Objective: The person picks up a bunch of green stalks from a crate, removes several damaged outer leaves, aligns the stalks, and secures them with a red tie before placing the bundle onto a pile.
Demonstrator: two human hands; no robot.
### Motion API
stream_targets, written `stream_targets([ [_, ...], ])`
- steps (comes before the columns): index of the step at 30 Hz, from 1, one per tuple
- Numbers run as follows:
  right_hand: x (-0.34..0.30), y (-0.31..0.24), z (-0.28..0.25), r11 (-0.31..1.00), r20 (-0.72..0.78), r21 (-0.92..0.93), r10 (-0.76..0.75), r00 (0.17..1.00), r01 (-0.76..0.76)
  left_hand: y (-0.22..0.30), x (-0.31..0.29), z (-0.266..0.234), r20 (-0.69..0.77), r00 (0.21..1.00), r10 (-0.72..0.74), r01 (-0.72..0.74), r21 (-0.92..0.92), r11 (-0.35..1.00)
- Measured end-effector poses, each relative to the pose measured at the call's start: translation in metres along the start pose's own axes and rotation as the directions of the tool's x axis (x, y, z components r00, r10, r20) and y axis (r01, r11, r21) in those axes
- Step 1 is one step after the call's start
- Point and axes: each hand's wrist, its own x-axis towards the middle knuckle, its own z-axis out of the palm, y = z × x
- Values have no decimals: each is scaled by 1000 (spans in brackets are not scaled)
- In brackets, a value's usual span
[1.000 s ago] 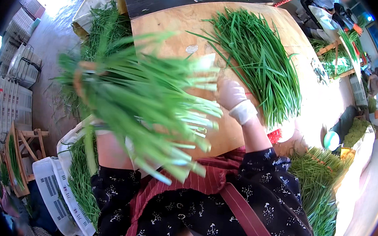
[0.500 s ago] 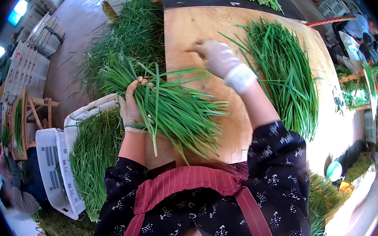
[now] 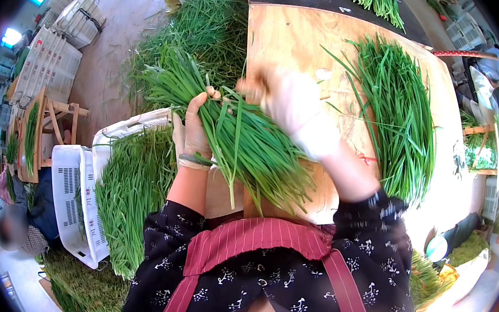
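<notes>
A thick bunch of garlic chives (image 3: 256,145) is gripped in my left hand (image 3: 195,129), fingers wrapped round its middle. Its leaves fan out over the near left edge of the wooden board (image 3: 297,33). My right hand (image 3: 292,100), in a pale glove, is above the board just right of the bunch. Motion smears its fingers, so whether they hold anything or touch the leaves cannot be told. A loose heap of chives (image 3: 396,115) lies on the board's right side.
A white crate (image 3: 96,202) full of chives stands to my left. More chives (image 3: 201,29) are piled beyond it. Cut bundles (image 3: 378,5) lie on the dark surface at the far end. A red-wrapped bar (image 3: 462,54) juts in at the right. Another person (image 3: 27,229) is at the lower left.
My right hand has come down from over the board toward the bunch, now level with the left hand's fingers. The bunch looks more gathered. The whole view has shifted slightly.
</notes>
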Motion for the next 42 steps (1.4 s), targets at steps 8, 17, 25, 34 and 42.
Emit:
stream_targets([
  [8,-103,-38,15,984,44,-173,-42,998,50,-6,13,15,149,988,-49,64,-94,994],
  [17,-4,92,-12,985,81,-167,51,995,-37,-6,10,-20,63,998,27,-30,42,999],
  [25,-60,69,45,937,223,-329,-43,974,117,0,7,-31,-85,996,-20,20,7,1000],
  [34,-118,92,16,970,124,194,124,984,-147,-9,9,48,184,981,-66,87,-110,990],
  [42,-168,85,-1,913,93,114,383,919,-392,-51,54,52,-15,991,-131,121,487,865],
])
